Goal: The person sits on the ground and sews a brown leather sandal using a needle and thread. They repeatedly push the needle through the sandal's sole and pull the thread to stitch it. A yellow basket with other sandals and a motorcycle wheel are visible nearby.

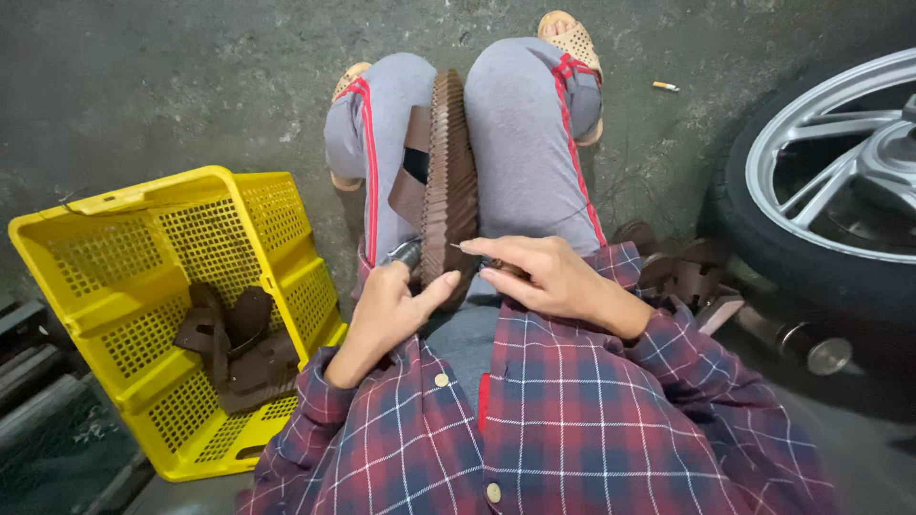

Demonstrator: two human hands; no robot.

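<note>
Brown sandal [448, 162] stands between knees, both hands [396, 300] at its heel.

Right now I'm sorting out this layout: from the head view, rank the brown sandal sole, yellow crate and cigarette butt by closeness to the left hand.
1. Brown sandal sole, touching the left hand, between the knees.
2. Yellow crate, on the left.
3. Cigarette butt, far upper right on the floor.

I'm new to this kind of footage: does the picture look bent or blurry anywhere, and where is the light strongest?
Head view: wide-lens stretch bows the yellow crate and the wheel at the edges; light falls brightest on the grey knees and crate, the bottom left corner sinks into dark; both hands, left and right, on the brown sandal sole look sharp.
</note>
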